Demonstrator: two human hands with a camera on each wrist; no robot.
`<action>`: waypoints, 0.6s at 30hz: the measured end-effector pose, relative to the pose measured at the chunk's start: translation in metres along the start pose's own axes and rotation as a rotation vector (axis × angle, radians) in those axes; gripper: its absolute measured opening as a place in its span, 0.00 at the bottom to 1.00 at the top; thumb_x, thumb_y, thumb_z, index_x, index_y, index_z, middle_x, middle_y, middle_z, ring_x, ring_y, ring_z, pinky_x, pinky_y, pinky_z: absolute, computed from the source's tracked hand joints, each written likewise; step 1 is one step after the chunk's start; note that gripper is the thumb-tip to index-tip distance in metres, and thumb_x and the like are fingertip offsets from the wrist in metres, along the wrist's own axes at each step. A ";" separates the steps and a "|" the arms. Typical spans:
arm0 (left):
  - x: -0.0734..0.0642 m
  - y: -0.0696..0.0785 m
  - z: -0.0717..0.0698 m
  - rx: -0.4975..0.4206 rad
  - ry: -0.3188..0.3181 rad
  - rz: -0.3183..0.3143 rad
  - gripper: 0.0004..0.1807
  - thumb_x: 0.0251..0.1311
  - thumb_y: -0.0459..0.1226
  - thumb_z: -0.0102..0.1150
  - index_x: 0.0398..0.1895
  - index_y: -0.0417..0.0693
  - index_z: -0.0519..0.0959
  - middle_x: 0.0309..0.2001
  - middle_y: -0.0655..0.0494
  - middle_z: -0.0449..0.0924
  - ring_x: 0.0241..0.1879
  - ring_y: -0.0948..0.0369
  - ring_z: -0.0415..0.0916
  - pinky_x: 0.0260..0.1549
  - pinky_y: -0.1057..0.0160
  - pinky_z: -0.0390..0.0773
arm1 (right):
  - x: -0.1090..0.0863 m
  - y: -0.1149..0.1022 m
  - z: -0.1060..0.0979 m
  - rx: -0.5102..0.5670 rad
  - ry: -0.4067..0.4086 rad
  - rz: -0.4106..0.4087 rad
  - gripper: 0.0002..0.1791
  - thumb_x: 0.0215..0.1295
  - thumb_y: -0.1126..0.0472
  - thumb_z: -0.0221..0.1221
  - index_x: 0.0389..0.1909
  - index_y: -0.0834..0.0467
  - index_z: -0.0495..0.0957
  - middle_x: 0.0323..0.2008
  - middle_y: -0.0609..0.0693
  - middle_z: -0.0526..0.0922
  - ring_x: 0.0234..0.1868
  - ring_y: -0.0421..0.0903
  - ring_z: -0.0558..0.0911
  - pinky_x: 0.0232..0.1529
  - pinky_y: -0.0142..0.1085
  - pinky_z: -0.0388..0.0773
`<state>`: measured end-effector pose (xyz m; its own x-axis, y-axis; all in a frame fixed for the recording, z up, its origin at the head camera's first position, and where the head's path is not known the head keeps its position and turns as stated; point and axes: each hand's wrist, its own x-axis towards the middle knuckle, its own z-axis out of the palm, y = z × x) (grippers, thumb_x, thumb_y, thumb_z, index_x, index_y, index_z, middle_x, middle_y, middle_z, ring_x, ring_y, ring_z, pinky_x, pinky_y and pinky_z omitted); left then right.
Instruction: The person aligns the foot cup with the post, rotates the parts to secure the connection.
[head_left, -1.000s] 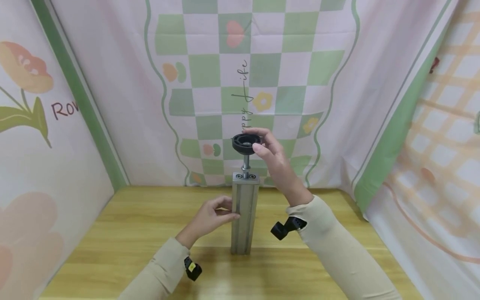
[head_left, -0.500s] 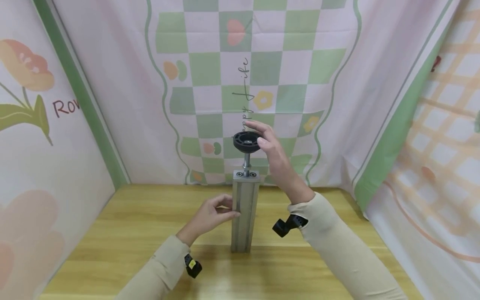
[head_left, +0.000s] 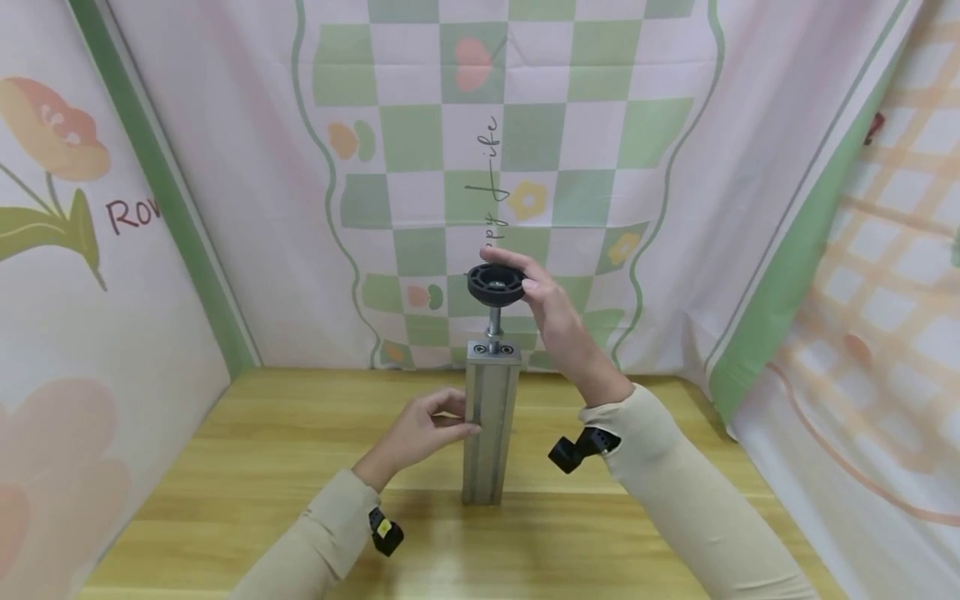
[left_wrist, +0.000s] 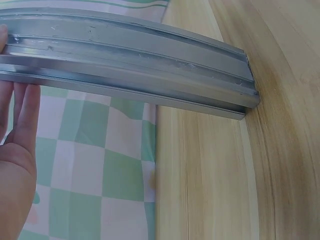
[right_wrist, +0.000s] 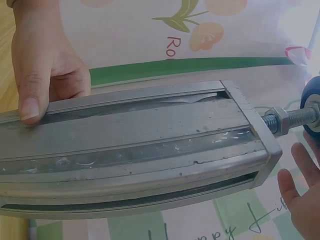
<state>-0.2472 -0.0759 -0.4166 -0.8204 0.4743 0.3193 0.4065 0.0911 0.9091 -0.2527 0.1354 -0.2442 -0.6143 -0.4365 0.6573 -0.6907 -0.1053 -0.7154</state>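
Observation:
An aluminium profile (head_left: 489,433) stands upright on the wooden table, with grooves along its sides. My left hand (head_left: 420,429) grips it from the left at mid-height, thumb on the near face. The left wrist view shows its lower end (left_wrist: 247,85) against the wood. A threaded rod (right_wrist: 300,117) with a hex nut (right_wrist: 281,120) rises from the end plate (head_left: 493,353) and carries a round black levelling foot (head_left: 495,285). Around the foot's right and far side lies my right hand (head_left: 558,312), index finger extended behind the rim, thumb tip right at its edge, other fingers spread loosely below.
Pale printed curtains (head_left: 525,142) with green checks enclose the wooden table (head_left: 300,467) at the back and both sides. Black wrist cameras are worn on both sleeves, the right one (head_left: 581,450) jutting out near the profile.
My right thumb has come off the top of the foot's rim to its right edge. The index finger lifted away half a second ago and is lower again now. The left hand keeps its grip.

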 end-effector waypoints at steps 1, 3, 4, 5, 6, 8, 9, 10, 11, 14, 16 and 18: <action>0.000 0.000 0.000 0.001 0.000 -0.001 0.17 0.60 0.32 0.70 0.52 0.42 0.80 0.45 0.48 0.82 0.44 0.55 0.82 0.45 0.60 0.85 | 0.000 0.000 0.000 -0.005 -0.001 0.001 0.30 0.73 0.61 0.30 0.70 0.70 0.62 0.71 0.58 0.65 0.70 0.52 0.65 0.70 0.43 0.59; 0.000 0.001 0.000 0.002 0.001 -0.003 0.17 0.60 0.32 0.70 0.52 0.42 0.80 0.45 0.48 0.81 0.44 0.55 0.83 0.45 0.60 0.85 | -0.001 -0.001 -0.001 -0.012 -0.007 0.006 0.30 0.73 0.61 0.30 0.70 0.69 0.62 0.70 0.58 0.66 0.68 0.51 0.67 0.69 0.43 0.61; -0.001 0.001 0.000 0.000 0.000 -0.003 0.18 0.60 0.32 0.70 0.52 0.42 0.80 0.45 0.48 0.81 0.44 0.55 0.83 0.45 0.60 0.85 | -0.001 -0.001 -0.001 -0.015 -0.008 0.013 0.30 0.73 0.60 0.30 0.70 0.69 0.63 0.70 0.57 0.67 0.67 0.51 0.68 0.69 0.43 0.61; -0.001 0.001 0.000 0.000 -0.001 -0.004 0.18 0.60 0.32 0.70 0.52 0.42 0.79 0.45 0.48 0.81 0.44 0.55 0.83 0.45 0.60 0.85 | -0.001 -0.001 -0.001 -0.018 -0.008 0.020 0.30 0.73 0.60 0.31 0.70 0.68 0.63 0.69 0.57 0.67 0.67 0.51 0.68 0.69 0.43 0.61; -0.001 0.001 0.000 -0.001 -0.002 -0.003 0.18 0.60 0.32 0.70 0.52 0.42 0.79 0.45 0.48 0.81 0.44 0.55 0.83 0.45 0.60 0.85 | -0.001 -0.001 -0.001 -0.022 -0.008 0.026 0.30 0.73 0.60 0.31 0.70 0.67 0.63 0.69 0.56 0.67 0.66 0.51 0.69 0.70 0.44 0.60; -0.001 0.001 0.000 -0.006 -0.001 -0.002 0.18 0.60 0.32 0.70 0.52 0.42 0.79 0.44 0.48 0.81 0.43 0.55 0.83 0.45 0.60 0.85 | -0.002 -0.001 -0.001 -0.037 -0.007 0.035 0.30 0.73 0.59 0.31 0.70 0.66 0.64 0.69 0.55 0.67 0.66 0.51 0.69 0.70 0.45 0.59; -0.002 0.001 0.000 -0.007 -0.001 -0.001 0.18 0.60 0.33 0.70 0.53 0.42 0.79 0.44 0.48 0.81 0.43 0.55 0.83 0.45 0.60 0.85 | -0.002 0.000 -0.001 -0.048 -0.003 0.036 0.29 0.73 0.58 0.32 0.70 0.65 0.65 0.68 0.55 0.68 0.65 0.51 0.70 0.70 0.46 0.59; -0.002 0.001 0.000 -0.008 0.001 -0.002 0.18 0.60 0.33 0.70 0.52 0.42 0.79 0.44 0.48 0.81 0.43 0.55 0.83 0.45 0.60 0.85 | -0.002 0.000 -0.001 -0.064 0.004 0.036 0.29 0.74 0.58 0.32 0.70 0.65 0.65 0.68 0.55 0.69 0.65 0.50 0.70 0.70 0.46 0.59; -0.002 0.001 0.000 -0.010 0.002 -0.003 0.18 0.60 0.33 0.70 0.52 0.42 0.79 0.44 0.48 0.81 0.43 0.55 0.83 0.45 0.60 0.85 | -0.002 0.000 -0.001 -0.076 0.014 0.037 0.29 0.74 0.57 0.34 0.70 0.64 0.66 0.66 0.56 0.70 0.64 0.50 0.71 0.69 0.46 0.60; -0.002 0.001 0.000 -0.010 0.002 -0.009 0.17 0.60 0.33 0.70 0.52 0.42 0.79 0.45 0.48 0.81 0.43 0.55 0.83 0.44 0.60 0.85 | -0.003 0.000 -0.001 -0.099 0.048 0.037 0.28 0.73 0.55 0.39 0.68 0.64 0.67 0.62 0.57 0.73 0.58 0.51 0.74 0.64 0.45 0.67; -0.002 0.001 0.000 -0.010 -0.001 -0.013 0.18 0.60 0.33 0.70 0.52 0.43 0.79 0.45 0.48 0.81 0.43 0.55 0.83 0.44 0.60 0.85 | -0.003 0.000 0.000 -0.095 0.073 0.040 0.28 0.72 0.54 0.44 0.67 0.63 0.67 0.60 0.57 0.72 0.53 0.53 0.76 0.58 0.42 0.72; -0.001 0.001 0.000 -0.014 -0.002 -0.012 0.18 0.60 0.32 0.70 0.53 0.43 0.79 0.45 0.48 0.81 0.43 0.55 0.83 0.45 0.60 0.85 | -0.003 0.000 0.000 -0.101 0.092 0.037 0.27 0.70 0.54 0.49 0.66 0.63 0.68 0.59 0.55 0.70 0.48 0.53 0.75 0.52 0.39 0.75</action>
<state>-0.2455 -0.0764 -0.4158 -0.8241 0.4754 0.3079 0.3911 0.0846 0.9164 -0.2509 0.1366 -0.2462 -0.6696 -0.3540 0.6529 -0.6986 0.0016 -0.7155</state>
